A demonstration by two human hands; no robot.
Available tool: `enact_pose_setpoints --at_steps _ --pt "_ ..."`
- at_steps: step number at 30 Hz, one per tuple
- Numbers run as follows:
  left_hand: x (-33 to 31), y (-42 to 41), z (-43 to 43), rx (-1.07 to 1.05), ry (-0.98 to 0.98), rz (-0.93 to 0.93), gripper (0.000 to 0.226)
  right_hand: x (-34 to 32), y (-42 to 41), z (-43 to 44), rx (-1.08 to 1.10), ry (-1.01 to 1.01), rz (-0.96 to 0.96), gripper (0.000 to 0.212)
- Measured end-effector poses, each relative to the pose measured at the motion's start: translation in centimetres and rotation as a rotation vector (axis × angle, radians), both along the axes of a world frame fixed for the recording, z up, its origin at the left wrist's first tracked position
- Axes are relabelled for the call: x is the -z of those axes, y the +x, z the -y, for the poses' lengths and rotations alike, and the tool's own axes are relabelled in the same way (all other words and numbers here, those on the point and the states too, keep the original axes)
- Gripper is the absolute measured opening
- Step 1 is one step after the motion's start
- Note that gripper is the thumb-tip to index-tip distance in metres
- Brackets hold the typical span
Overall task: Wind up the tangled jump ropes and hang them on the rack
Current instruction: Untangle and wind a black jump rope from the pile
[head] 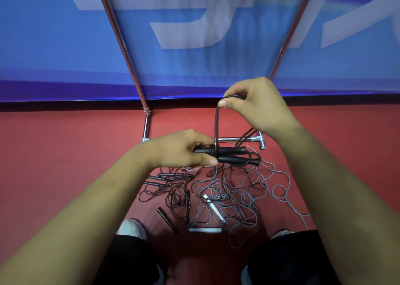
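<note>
My left hand (184,149) grips two black jump-rope handles (232,155) held side by side and level, pointing right. A loop of dark cord (216,124) circles the handles and rises to my right hand (257,105), which pinches its top between thumb and fingers. More of that cord trails down behind my right wrist. On the red floor below lies a tangled heap of jump ropes (227,196): dark cords with black handles (166,218) on the left, grey cords with white handles (214,209) on the right. The chrome rack (127,53) stands just beyond my hands.
The rack's two slanting poles rise left and right, and its base bar (229,139) lies on the floor under my hands. A blue banner (54,46) forms the backdrop behind the rack. My shoes (132,228) and dark trouser legs frame the rope heap at the bottom.
</note>
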State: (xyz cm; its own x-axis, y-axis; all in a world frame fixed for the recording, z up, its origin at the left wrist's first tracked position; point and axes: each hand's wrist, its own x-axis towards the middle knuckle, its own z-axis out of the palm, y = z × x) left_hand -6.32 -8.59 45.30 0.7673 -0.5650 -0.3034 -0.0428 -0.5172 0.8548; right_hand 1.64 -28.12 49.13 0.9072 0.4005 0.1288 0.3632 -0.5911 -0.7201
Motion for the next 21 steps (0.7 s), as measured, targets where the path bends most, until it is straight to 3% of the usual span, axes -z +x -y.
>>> enact_pose_setpoints --at_steps 4,8,13,17,21 --pt "-0.6 -0.4 0.2 -0.008 -0.145 -0.020 0.008 0.3 0.5 0.3 0.024 0.041 -0.028 0.013" --pt "-0.8 -0.5 0.3 -0.131 -0.308 0.006 0.039 1.1 1.2 1.1 0.064 0.087 -0.134 0.017" --pt "-1.5 -0.2 0.0 -0.281 -0.528 0.063 0.038 0.9 1.2 1.5 0.039 0.144 -0.207 0.011" --pt "-1.5 0.4 -0.1 -0.514 -0.680 0.067 0.012 1.3 1.2 1.1 0.049 0.136 -0.220 0.019" --pt "-1.5 0.6 -0.5 -0.571 -0.767 0.097 0.042 1.4 1.3 1.2 0.009 0.086 -0.218 0.018"
